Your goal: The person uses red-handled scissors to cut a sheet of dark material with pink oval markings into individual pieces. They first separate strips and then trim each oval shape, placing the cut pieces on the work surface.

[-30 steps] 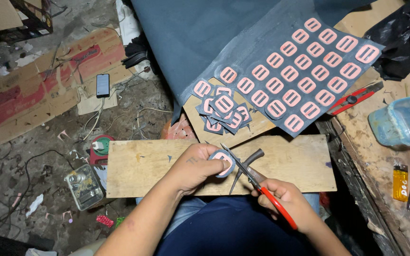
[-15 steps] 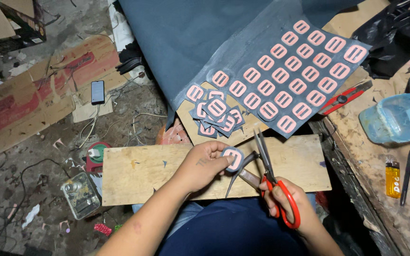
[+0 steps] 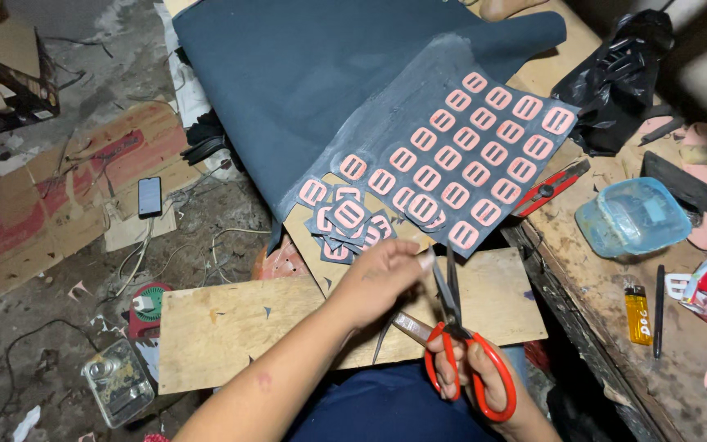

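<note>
A dark blue sheet (image 3: 312, 90) lies ahead of me, and its grey lower corner carries rows of pink rectangular patches (image 3: 476, 147). Several cut-out patches lie in a pile (image 3: 347, 221) at the sheet's edge. My left hand (image 3: 378, 278) hovers palm down over a wooden board (image 3: 231, 327), its fingertips close to the sheet's lower edge; no patch shows in it. My right hand (image 3: 484, 385) grips red-handled scissors (image 3: 452, 327), whose blades point up right beside my left fingertips.
A workbench on the right holds a red utility knife (image 3: 550, 187), a blue plastic container (image 3: 632, 217), a yellow lighter (image 3: 637, 313), a black pen (image 3: 658, 311) and a black bag (image 3: 615, 74). On the floor at left lie a phone (image 3: 150, 196), cables and cardboard.
My left hand held a cut patch against the scissors earlier; now the patch is out of sight and the hand has moved up toward the sheet. The scissors have swung upright.
</note>
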The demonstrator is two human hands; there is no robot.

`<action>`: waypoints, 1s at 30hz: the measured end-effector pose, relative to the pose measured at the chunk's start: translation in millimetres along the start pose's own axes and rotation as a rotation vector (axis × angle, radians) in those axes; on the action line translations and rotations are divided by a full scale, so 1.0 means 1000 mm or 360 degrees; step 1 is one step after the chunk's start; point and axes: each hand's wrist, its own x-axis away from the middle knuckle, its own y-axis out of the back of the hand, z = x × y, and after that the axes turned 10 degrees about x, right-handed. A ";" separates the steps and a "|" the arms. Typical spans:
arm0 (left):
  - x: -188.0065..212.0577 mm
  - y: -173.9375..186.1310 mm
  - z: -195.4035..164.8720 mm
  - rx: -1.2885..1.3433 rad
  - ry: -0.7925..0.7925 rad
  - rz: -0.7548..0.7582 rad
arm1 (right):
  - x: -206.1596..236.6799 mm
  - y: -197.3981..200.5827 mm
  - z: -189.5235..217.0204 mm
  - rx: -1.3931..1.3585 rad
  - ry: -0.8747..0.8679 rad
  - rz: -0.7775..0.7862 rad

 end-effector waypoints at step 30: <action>0.059 0.090 0.082 0.0240 -0.0198 -0.0659 | 0.030 -0.005 0.029 0.0040 -0.0252 -0.0191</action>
